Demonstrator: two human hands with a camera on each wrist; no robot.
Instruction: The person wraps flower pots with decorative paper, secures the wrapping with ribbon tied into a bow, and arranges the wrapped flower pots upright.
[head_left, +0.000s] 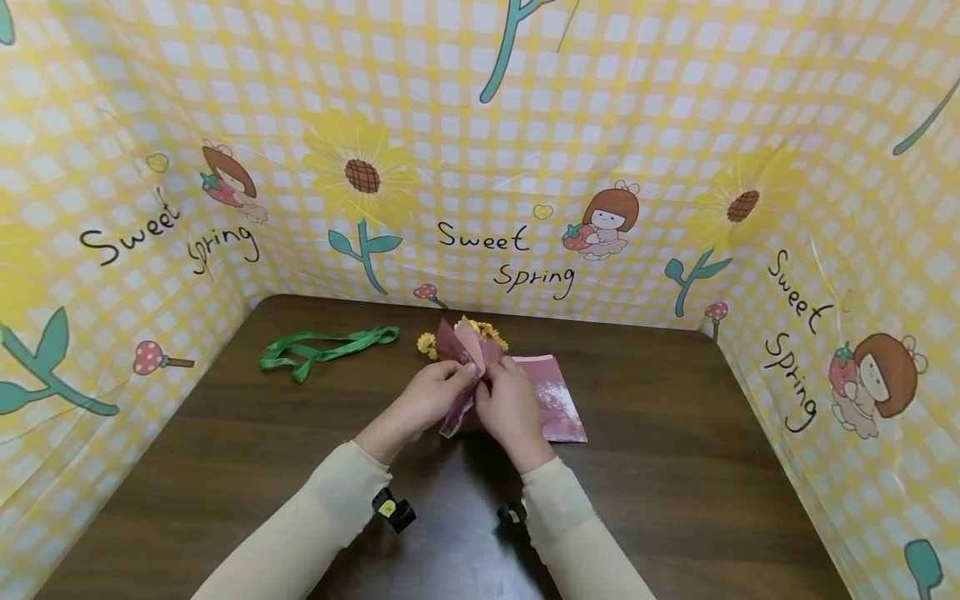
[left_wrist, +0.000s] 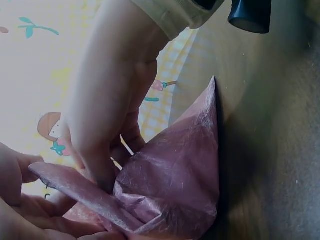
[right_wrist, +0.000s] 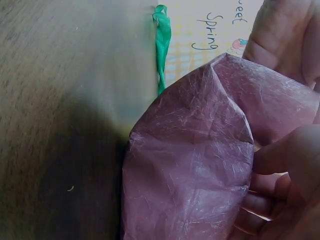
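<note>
Both hands grip a mauve-pink sheet of wrapping paper (head_left: pixel 452 340) near the middle of the table, its top folded to a point. My left hand (head_left: pixel 433 393) pinches the left side between thumb and fingers. Close beside it, my right hand (head_left: pixel 513 407) pinches the paper from the right. Yellow flowers (head_left: pixel 427 344) show behind and around the paper; their stems are hidden. In the left wrist view the creased paper (left_wrist: pixel 170 175) bunches up by the fingers. A smooth folded face of the paper (right_wrist: pixel 185 150) fills the right wrist view.
A green ribbon (head_left: pixel 315 352) lies loosely looped at the back left of the dark wooden table (head_left: pixel 660 467). Right of the hands, another pink sheet (head_left: pixel 561 402) lies flat. A yellow checked cloth (head_left: pixel 465 167) stands round the back and sides.
</note>
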